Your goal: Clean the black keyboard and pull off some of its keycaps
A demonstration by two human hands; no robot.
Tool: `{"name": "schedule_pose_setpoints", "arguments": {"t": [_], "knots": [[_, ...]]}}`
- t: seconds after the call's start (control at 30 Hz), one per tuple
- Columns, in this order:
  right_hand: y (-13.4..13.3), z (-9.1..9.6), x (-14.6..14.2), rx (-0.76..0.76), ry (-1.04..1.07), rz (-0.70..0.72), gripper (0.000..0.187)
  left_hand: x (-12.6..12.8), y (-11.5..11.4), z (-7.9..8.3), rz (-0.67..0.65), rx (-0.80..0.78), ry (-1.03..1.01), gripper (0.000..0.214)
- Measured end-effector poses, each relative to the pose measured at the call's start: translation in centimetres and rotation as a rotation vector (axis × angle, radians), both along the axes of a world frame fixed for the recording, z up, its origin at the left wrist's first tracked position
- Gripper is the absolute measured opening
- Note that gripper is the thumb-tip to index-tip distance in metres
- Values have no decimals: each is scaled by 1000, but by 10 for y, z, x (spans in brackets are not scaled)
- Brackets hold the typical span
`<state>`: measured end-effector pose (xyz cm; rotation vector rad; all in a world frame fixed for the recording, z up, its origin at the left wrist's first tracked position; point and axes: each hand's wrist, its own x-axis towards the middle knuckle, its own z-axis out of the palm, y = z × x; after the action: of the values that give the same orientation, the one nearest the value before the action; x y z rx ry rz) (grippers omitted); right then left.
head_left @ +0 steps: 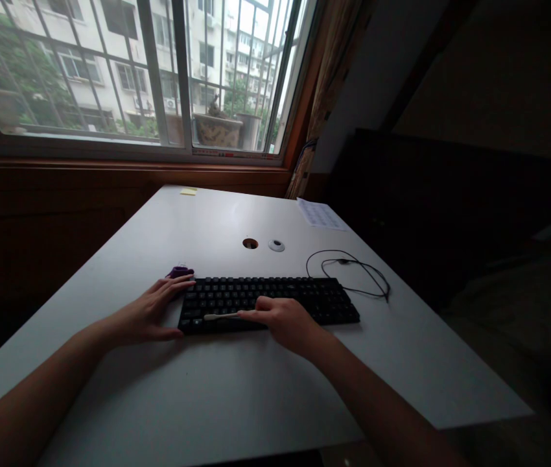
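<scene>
A black keyboard (256, 292) lies on the white table (183, 402). Around its left end spreads my left hand (156, 311), fingers along the far corner and thumb at the near edge, gripping it. My right hand (282, 321) is closed over the lower middle keys and holds a pale toothbrush (214, 317). Its slightly wider head points left, over the bottom row of keys; the bristles cannot be made out. Part of the handle is hidden in my fingers. Just behind my left fingertips is a small purple object (179, 272), partly covered.
A black cable (387, 292) lies coiled right of the keyboard. Behind it are a round table hole (250, 244) and a white ring-shaped cover (276, 246). Printed paper (321, 214) and yellow sticky notes (188, 192) lie at the far edge, below a barred window (178, 78).
</scene>
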<state>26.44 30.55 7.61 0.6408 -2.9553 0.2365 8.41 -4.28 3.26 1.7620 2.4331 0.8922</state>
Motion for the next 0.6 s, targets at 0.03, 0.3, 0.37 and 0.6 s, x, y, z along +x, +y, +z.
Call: {"name": "schedule_pose_setpoints", "arguments": {"t": [0.03,0.3,0.37,0.6], "knots": [[3,-1,1,-1,3,-4,66,0,0,0,0,2,-3,100],[37,5,20,-6,7,-71,66,-2,-2,-3,16,-9,-14,99],[47,8,27,-17,5,-91,66,-2,-3,-3,15,-5,-12,99],[86,11,50,-28,-2,-163,67,-2,-3,-3,13,-25,-1,99]]}}
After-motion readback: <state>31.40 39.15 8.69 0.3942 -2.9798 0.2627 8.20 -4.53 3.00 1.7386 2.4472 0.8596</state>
